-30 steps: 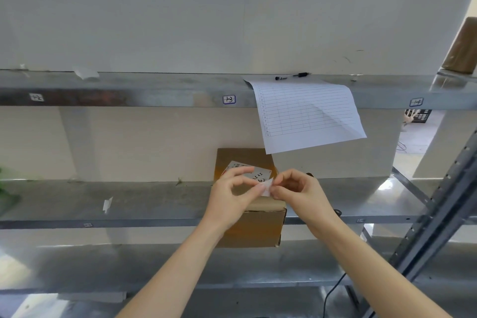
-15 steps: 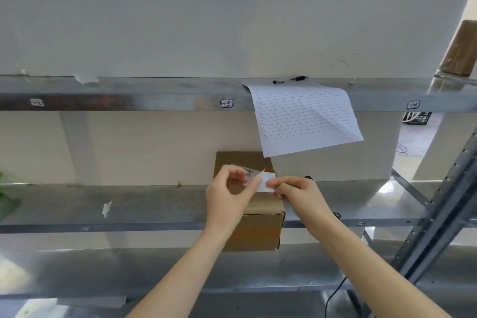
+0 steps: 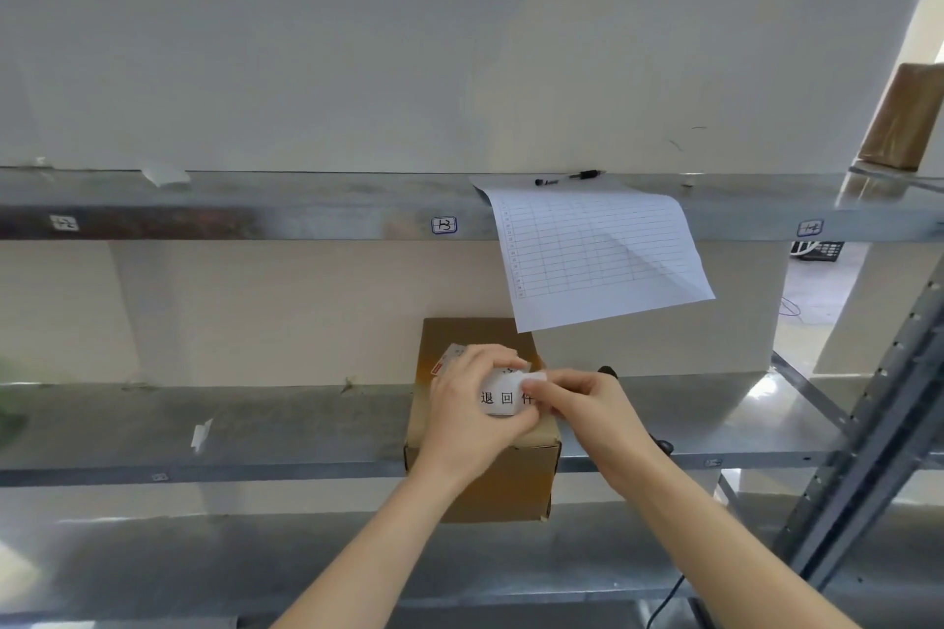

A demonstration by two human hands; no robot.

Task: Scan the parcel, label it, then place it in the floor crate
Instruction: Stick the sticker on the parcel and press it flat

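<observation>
1. Parcel [image 3: 480, 480]: brown cardboard box, sits on the middle metal shelf [image 3: 255, 424], front face overhanging the shelf edge.
2. White label [image 3: 503, 396] with printed characters is held over the box top; appears not yet stuck down flat. A second printed sticker [image 3: 449, 357] is already on the top.
3. Left hand [image 3: 470, 419]: grip closed on the label, thumb and fingers pinching its left side.
4. Right hand [image 3: 595, 416]: grip pinched on the label's upper right corner, probably peeling the backing.
5. Progress, judged: labelling step in hand. Scan cannot be confirmed; a dark object behind the right hand may be a scanner.
6. Left to do: press label on, move parcel to floor crate (not in view).
7. Surroundings: ruled sheet [image 3: 597, 255] hangs off the upper shelf, pen [image 3: 569, 177] on it.
</observation>
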